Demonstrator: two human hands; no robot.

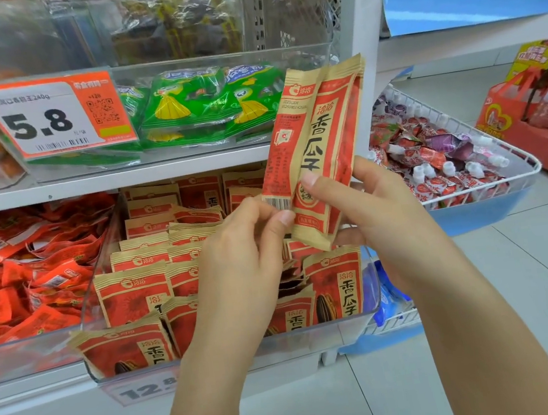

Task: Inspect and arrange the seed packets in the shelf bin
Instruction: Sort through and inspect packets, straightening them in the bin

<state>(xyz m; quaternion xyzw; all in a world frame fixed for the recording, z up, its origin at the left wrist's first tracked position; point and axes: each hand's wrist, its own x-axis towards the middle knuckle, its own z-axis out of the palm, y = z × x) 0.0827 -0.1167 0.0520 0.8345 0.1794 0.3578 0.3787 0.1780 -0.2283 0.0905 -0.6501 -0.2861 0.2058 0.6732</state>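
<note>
- Up in front of the shelf, two brown-and-red seed packets (317, 153) are held upright, overlapping, above the clear bin (370, 299).
- Left hand (241, 263) pinches the barcode corner of the left packet between thumb and curled fingers.
- Right hand (366, 209) grips both packets, thumb across the front, fingers behind.
- More matching packets (131, 293) stand in rows inside the bin.

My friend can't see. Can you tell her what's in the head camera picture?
Two hands, left hand and right hand, hold up two red-and-tan seed packets in front of a shop shelf. Below them a clear bin is full of the same packets, and green packets lie on the shelf above.
</note>
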